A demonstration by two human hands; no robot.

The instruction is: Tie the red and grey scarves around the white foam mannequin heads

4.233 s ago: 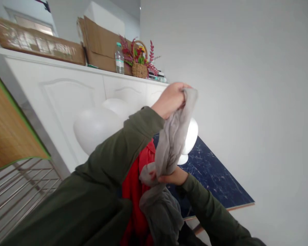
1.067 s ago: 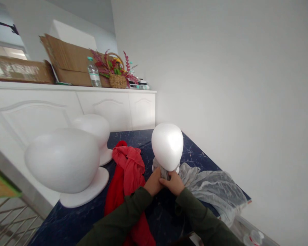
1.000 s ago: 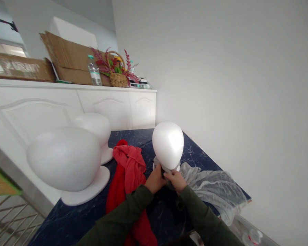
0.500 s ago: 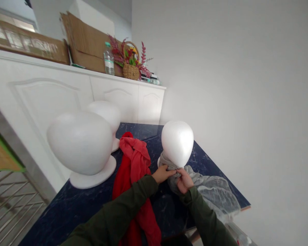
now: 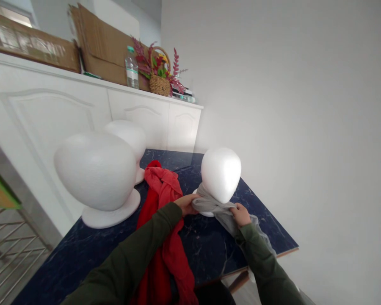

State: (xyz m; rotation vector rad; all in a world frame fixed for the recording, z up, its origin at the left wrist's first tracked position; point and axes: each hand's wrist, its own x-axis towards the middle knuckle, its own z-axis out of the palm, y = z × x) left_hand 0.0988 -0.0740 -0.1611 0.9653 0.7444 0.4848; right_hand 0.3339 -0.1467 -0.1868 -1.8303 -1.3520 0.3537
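Observation:
A white foam head (image 5: 221, 173) stands on the dark blue marbled table (image 5: 206, 250), with a grey sheer scarf (image 5: 214, 206) wrapped around its neck. My left hand (image 5: 187, 204) pinches the scarf at the left side of the neck. On the right, my right hand (image 5: 240, 214) grips another part of it, and the scarf's loose end hangs behind my right forearm toward the table edge. Red scarves (image 5: 167, 190) lie in a long heap beside my left forearm, partly under it.
Two more white foam heads, a large near one (image 5: 97, 169) and one behind it (image 5: 128, 137), stand at the left. A white cabinet (image 5: 146, 112) carries cardboard boxes (image 5: 104, 46), a bottle (image 5: 131, 70) and a flower basket (image 5: 159, 84). A metal rack (image 5: 14, 241) is lower left.
My hands have moved apart from close together at the front of the neck, left hand leftward, right hand rightward, stretching the grey scarf between them. The view has shifted slightly.

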